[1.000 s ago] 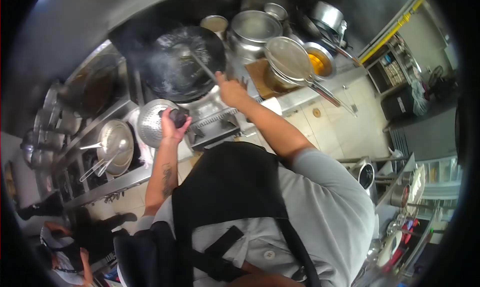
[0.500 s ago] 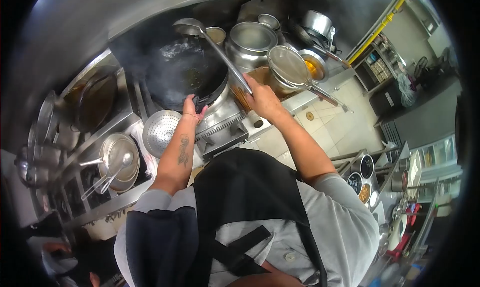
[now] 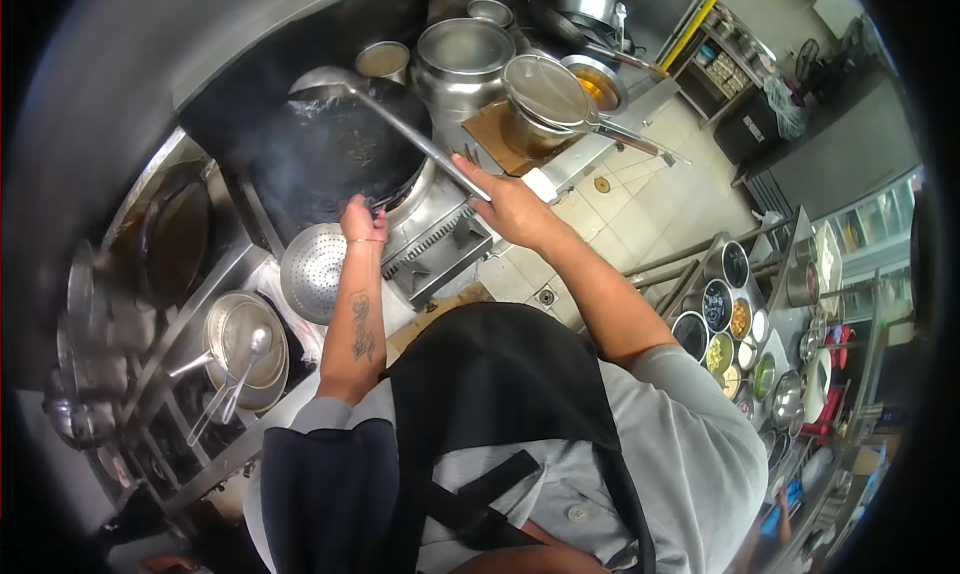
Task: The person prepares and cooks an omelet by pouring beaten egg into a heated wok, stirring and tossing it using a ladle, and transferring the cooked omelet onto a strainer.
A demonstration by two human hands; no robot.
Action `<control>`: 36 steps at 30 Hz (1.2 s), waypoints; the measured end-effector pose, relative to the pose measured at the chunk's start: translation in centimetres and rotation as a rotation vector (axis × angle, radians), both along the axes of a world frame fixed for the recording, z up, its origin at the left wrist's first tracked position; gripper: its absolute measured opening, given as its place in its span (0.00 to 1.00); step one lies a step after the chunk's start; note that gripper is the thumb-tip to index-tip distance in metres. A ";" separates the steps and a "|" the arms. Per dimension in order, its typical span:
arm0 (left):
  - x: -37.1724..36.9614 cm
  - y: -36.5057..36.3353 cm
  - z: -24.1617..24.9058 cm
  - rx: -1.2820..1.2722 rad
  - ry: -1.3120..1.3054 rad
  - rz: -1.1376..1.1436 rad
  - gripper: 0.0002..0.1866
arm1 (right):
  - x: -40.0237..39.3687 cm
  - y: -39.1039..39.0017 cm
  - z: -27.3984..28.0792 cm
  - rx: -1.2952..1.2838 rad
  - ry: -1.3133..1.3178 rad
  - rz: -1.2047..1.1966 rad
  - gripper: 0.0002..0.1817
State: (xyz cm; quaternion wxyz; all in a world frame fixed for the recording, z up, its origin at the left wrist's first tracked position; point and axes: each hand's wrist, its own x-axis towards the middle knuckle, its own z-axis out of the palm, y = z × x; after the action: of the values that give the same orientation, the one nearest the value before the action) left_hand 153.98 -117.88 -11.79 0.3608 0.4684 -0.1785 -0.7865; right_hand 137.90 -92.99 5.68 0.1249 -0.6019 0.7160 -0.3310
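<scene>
Overhead, right hand (image 3: 510,206) clamped on the ladle (image 3: 400,129) handle, long axis slanting up-left, bowl over the far rim of the dark wok (image 3: 310,159), left hand (image 3: 362,222) gripping the wok's near edge, wok contents veiled by steam, perforated strainer (image 3: 313,272) just beside.

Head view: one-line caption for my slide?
Left hand grips the wok rim; right hand holds a ladle over it.

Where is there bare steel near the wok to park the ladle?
Little. One bare strip: the steel front ledge between the black wok and the perforated steel colander. Right of the wok is crowded: tall steel stockpot, mesh strainer over its pot.
</scene>
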 end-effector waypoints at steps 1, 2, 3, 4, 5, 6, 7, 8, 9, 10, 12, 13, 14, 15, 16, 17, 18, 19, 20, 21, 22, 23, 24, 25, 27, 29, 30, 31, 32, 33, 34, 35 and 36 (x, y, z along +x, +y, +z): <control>0.3 0.6 1.4 -0.010 -0.006 -0.010 0.07 | 0.0 0.0 -0.3 -0.010 -0.006 -0.010 0.40; 0.5 0.9 2.6 -0.031 -0.025 -0.028 0.07 | -0.3 -0.4 -0.9 0.005 0.023 0.007 0.40; 0.4 1.1 4.0 -0.054 -0.042 -0.045 0.07 | -0.6 -1.0 -1.2 0.017 0.054 0.024 0.39; 0.1 1.4 5.0 -0.070 -0.036 -0.056 0.09 | -0.8 -1.7 -1.3 0.092 0.051 0.023 0.38; -0.2 1.6 6.6 -0.085 -0.039 -0.069 0.09 | -0.7 -2.0 -0.2 0.078 0.048 0.009 0.38; -0.6 2.0 8.0 -0.077 -0.052 -0.082 0.09 | -0.6 -2.1 1.1 0.185 0.009 0.005 0.35; -1.3 2.3 8.9 -0.066 -0.065 -0.100 0.10 | -0.7 -2.1 2.0 0.295 -0.032 -0.003 0.32; -1.8 1.8 9.1 -0.079 -0.059 -0.140 0.11 | -1.1 -2.6 1.1 0.255 0.031 0.007 0.31; -2.5 1.6 9.6 -0.112 -0.039 -0.164 0.11 | -1.7 -2.8 0.3 0.216 0.096 0.010 0.30; -3.1 1.4 10.2 -0.127 -0.031 -0.203 0.12 | -1.8 -1.9 2.0 0.236 0.091 0.012 0.29; -4.6 2.5 12.2 -0.188 -0.048 -0.256 0.15 | -3.1 -1.6 1.2 0.189 0.058 0.001 0.29; -5.2 3.2 13.4 -0.236 -0.074 -0.267 0.17 | -4.0 -1.6 0.0 0.140 0.058 -0.009 0.29; -6.0 3.6 14.3 -0.228 -0.056 -0.289 0.19 | -4.6 -1.0 -0.1 0.129 0.052 -0.034 0.29; -6.9 3.9 14.7 -0.264 -0.044 -0.285 0.20 | -5.3 -0.5 -0.1 0.097 0.055 -0.041 0.31; -7.8 4.3 15.5 -0.264 -0.061 -0.276 0.19 | -5.8 0.0 -0.1 0.066 0.058 -0.043 0.32; -8.5 4.8 16.3 -0.263 -0.079 -0.263 0.18 | -6.4 0.5 0.0 0.057 0.051 -0.053 0.32; -9.3 5.2 16.8 -0.270 -0.085 -0.272 0.18 | -6.8 1.0 0.1 0.035 0.035 -0.064 0.33; -10.3 5.6 17.4 -0.313 -0.123 -0.255 0.17 | -7.3 1.4 0.3 0.013 0.020 -0.074 0.33; -11.3 5.9 18.0 -0.356 -0.158 -0.237 0.15 | -7.8 1.9 0.5 0.007 0.017 -0.078 0.33; -12.3 6.3 18.6 -0.361 -0.161 -0.240 0.15 | -8.3 2.3 0.8 -0.013 0.005 -0.089 0.34; -13.4 6.9 19.5 -0.376 -0.188 -0.217 0.14 | -8.6 3.0 1.4 -0.033 -0.006 -0.101 0.34; -14.4 7.4 20.1 -0.392 -0.214 -0.195 0.12 | -9.0 3.6 2.1 -0.037 -0.007 -0.104 0.34; -15.6 7.9 20.4 -0.410 -0.219 -0.175 0.11 | -9.3 4.3 3.0 0.024 -0.050 -0.119 0.33; -16.5 8.5 20.7 -0.415 -0.220 -0.181 0.11 | -9.6 5.0 3.5 0.085 -0.095 -0.135 0.32; -18.2 9.9 21.5 -0.518 -0.292 -0.162 0.11 | -10.4 5.7 3.0 0.044 -0.102 -0.160 0.32; -19.9 11.0 21.8 -0.525 -0.384 -0.169 0.13 | -11.0 5.8 1.8 0.008 -0.109 -0.179 0.33; -20.7 11.6 21.8 -0.608 -0.420 -0.155 0.14 | -11.4 5.7 0.9 -0.024 -0.119 -0.212 0.33; -21.4 12.4 21.8 -0.688 -0.458 -0.139 0.15 | -11.8 5.6 0.5 -0.054 -0.129 -0.243 0.34; -22.1 13.3 22.1 -0.747 -0.523 -0.130 0.16 | -12.1 5.9 0.3 -0.048 -0.132 -0.238 0.34; -22.9 13.7 22.1 -0.819 -0.602 -0.112 0.16 | -12.4 6.3 0.2 -0.082 -0.170 -0.236 0.36; -23.3 14.4 22.0 -0.866 -0.632 -0.111 0.16 | -12.6 6.7 0.1 -0.116 -0.206 -0.232 0.37; -23.8 14.7 22.0 -0.916 -0.658 -0.110 0.16 | -12.3 7.6 1.4 -0.112 -0.207 -0.223 0.37; -24.6 12.9 20.1 -1.007 -0.664 -0.071 0.17 | -12.0 8.6 3.0 -0.046 -0.302 -0.244 0.38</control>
State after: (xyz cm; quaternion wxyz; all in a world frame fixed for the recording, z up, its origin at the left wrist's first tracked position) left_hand 129.40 -104.97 8.31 0.4365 0.4542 -0.6477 -0.4285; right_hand 125.89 -84.37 8.66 0.1761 -0.4568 0.7489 -0.4466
